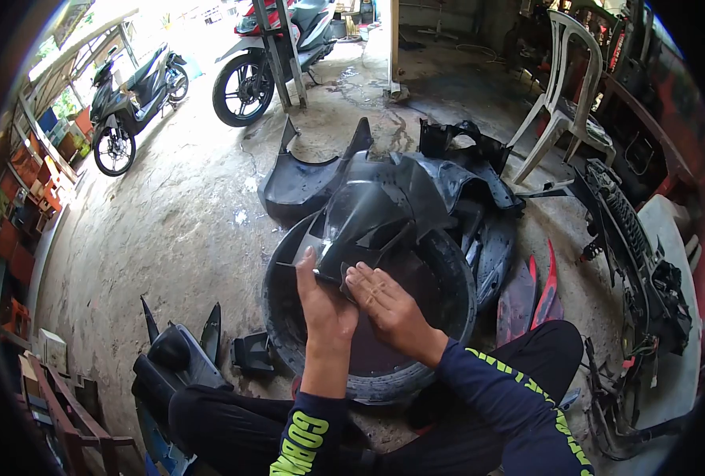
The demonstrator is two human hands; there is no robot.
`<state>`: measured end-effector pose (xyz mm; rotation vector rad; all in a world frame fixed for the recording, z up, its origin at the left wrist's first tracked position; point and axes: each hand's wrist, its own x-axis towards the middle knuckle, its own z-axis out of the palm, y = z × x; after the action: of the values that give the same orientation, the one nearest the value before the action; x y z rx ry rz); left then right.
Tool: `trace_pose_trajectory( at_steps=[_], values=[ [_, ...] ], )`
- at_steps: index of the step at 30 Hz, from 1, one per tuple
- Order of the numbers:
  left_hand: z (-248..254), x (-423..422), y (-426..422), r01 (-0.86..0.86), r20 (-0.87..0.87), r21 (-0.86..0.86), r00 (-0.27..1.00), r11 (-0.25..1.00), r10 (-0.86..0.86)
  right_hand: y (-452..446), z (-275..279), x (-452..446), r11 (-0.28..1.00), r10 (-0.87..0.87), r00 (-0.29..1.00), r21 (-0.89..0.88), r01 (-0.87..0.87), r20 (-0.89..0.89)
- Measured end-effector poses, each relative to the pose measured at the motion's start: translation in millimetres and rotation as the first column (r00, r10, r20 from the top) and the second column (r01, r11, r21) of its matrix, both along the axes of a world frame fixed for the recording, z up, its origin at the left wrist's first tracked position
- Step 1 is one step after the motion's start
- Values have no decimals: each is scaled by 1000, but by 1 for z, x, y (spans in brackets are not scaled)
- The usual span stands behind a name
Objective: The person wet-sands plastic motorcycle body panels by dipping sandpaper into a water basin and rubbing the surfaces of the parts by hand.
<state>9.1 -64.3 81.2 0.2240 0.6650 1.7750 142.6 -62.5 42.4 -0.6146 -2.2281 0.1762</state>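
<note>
A glossy black motorcycle fairing panel [360, 210] is tilted over a round black tub [277, 317] of dark liquid. My left hand [326, 309] grips the panel's near lower edge, its thumb up on the outside and its other fingers mostly hidden. Close beside it on the right, my right hand [388, 305] has its fingers pressed together at the same edge. A small dark piece shows under those fingertips, too hidden to name.
Black body panels lie behind the tub [301, 186] and at lower left [182, 361]. Red-edged pieces [547, 278] are on the right, near a long black frame part [622, 230]. A white chair [562, 103] and two motorcycles [245, 87] stand farther back.
</note>
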Motion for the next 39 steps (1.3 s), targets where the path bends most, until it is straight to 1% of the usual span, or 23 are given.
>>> trace_pose_trajectory(
  at_steps=[3,4,7,8,10,11,12,14,15,18,20,22,23,24,26,27,28,30,33,34,36,38,39],
  values=[
    [11,-13,-10,162,106,-21,981,986,-159,20,-4,17,985,-152,986,90,146,66],
    [13,-15,-10,162,103,-20,982,987,-159,27,-5,18,985,-152,986,91,146,63],
    [22,-18,-13,30,141,-73,990,997,-20,37,-4,14,916,-386,922,127,379,34],
    [20,-20,-14,29,139,-72,990,997,-19,30,-5,8,917,-386,922,127,379,31],
    [20,-28,-15,20,145,-32,989,999,-15,10,8,-5,982,-180,983,55,181,-20],
    [20,-32,-16,27,158,-19,987,999,-24,18,14,0,984,-145,989,107,144,-4],
    [23,-32,-17,26,154,-20,988,999,-23,29,21,6,984,-144,990,105,144,-8],
    [27,-25,-18,18,144,-18,989,1000,-15,48,31,12,922,-359,932,176,345,55],
    [26,-22,-18,-2,143,-8,990,1000,3,46,32,8,919,-369,928,167,357,45],
    [24,-33,-21,32,138,-17,990,999,-29,14,34,-6,985,-118,993,132,115,19],
    [23,-37,-23,58,134,-3,989,998,-57,30,40,1,976,-123,992,184,115,33],
    [29,-29,-24,57,111,23,992,998,-59,50,48,10,903,-397,915,207,376,69],
    [30,-26,-25,54,106,11,993,998,-55,48,43,8,909,-384,922,195,368,50],
    [29,-27,-24,56,109,19,992,998,-58,36,40,-2,921,-307,952,249,298,-2],
    [24,-29,-26,134,69,89,988,987,-140,7,46,-7,989,-92,994,122,85,54],
    [26,-27,-25,122,61,59,990,991,-126,25,44,0,965,-122,990,240,103,67],
    [27,-27,-25,126,59,60,990,990,-129,44,40,6,940,-245,969,246,236,8],
    [28,-25,-24,86,57,21,995,996,-87,57,44,14,890,-426,901,218,401,83],
    [16,-31,-20,130,112,103,984,986,-142,9,32,-7,979,-140,987,160,126,79],
    [16,-30,-18,133,109,103,984,986,-144,15,33,-5,979,-143,987,161,129,75],
    [18,-25,-18,103,67,36,992,994,-105,40,37,5,911,-345,936,264,316,68],
    [18,-23,-20,88,53,19,995,996,-89,50,38,13,854,-504,852,226,468,141],
    [14,-25,-17,121,55,35,991,992,-122,40,30,8,897,-411,902,236,374,131]
  ],
)
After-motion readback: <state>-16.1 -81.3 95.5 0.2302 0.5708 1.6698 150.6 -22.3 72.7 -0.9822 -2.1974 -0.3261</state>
